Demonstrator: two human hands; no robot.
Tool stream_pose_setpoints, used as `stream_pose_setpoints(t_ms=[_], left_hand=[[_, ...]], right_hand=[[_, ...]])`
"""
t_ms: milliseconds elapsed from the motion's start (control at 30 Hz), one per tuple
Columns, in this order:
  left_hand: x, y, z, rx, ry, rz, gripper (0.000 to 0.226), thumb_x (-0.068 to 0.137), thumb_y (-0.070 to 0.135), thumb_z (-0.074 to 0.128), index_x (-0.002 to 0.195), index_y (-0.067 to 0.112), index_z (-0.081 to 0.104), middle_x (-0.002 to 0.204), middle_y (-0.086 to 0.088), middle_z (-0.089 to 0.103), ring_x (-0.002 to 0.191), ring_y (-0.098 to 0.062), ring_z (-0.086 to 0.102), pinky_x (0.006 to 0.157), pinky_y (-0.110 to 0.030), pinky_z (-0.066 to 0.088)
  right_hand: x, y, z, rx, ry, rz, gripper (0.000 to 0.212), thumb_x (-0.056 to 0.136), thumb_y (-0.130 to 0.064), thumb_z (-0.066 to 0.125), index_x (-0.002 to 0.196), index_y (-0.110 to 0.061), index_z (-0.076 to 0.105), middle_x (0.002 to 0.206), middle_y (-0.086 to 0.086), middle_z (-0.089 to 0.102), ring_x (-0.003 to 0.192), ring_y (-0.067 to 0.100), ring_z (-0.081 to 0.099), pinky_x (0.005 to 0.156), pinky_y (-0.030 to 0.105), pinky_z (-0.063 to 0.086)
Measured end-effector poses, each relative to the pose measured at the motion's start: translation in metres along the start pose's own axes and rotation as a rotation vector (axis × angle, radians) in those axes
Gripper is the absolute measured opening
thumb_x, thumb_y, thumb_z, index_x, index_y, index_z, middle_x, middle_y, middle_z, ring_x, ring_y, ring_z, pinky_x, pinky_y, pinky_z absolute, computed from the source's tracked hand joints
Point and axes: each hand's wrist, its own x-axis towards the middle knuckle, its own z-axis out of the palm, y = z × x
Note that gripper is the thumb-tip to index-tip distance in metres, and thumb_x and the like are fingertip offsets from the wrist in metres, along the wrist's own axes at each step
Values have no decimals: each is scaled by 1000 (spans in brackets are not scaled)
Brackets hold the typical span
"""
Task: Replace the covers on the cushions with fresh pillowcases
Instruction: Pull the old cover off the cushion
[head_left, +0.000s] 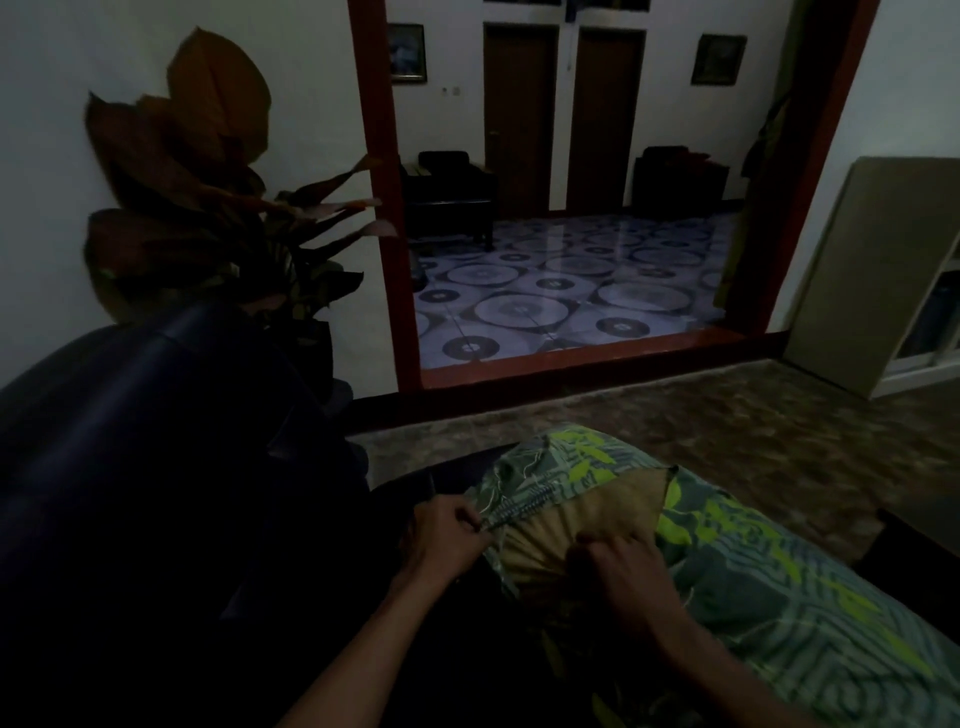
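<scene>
The left hand (452, 535) is pinching the green cover (753, 587) at its opening. The right hand (623, 571) is pressing curled fingers onto the tan cushion (587, 512) showing inside.

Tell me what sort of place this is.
Most likely a dim living room in a home. A dark sofa stands beside a large-leaved houseplant, framed pictures hang on the far wall, and the person's hands work on a green patterned pillowcase over a tan cushion.

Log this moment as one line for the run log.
left hand: pinches cover edge | right hand: presses tan cushion at opening | green patterned cover: partly on | step: unclear whether on or off
</scene>
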Motion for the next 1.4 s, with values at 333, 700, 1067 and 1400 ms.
stream_pose_setpoints(t_ms=[333, 700, 1067, 1400], left_hand=[[-2, 6, -4, -102, -212, -66, 34, 73, 53, 75, 85, 22, 77, 86, 3, 73, 75, -10, 67, 65, -24, 53], [-1, 7, 7, -8, -172, 63, 65, 73, 43, 81, 124, 16, 52, 132, -6, 50, 124, -24, 53, 97, -25, 43], [-4, 11, 8, 290, -35, 234, 27, 81, 50, 70, 102, 33, 68, 116, 13, 60, 117, -13, 49, 99, -37, 37], [7, 18, -13, -1, 32, 132, 11, 77, 31, 75, 85, 27, 81, 87, 14, 76, 74, -1, 66, 62, -14, 44]], right_hand=[[-7, -5, -33, 37, -21, 107, 18, 89, -37, 64, 96, -21, 70, 96, -4, 67, 84, 14, 62, 63, 27, 34], [25, -40, -5, 1, -59, 30, 33, 99, -41, 52, 120, -19, 65, 127, 5, 61, 121, 26, 53, 96, 37, 36], [21, -38, -2, 82, 66, 90, 23, 94, -39, 54, 102, -22, 66, 103, 1, 70, 101, 23, 65, 89, 35, 35], [-4, 9, -38, 91, 167, 101, 12, 73, -24, 65, 82, -17, 69, 88, 1, 69, 84, 24, 64, 64, 29, 27]])
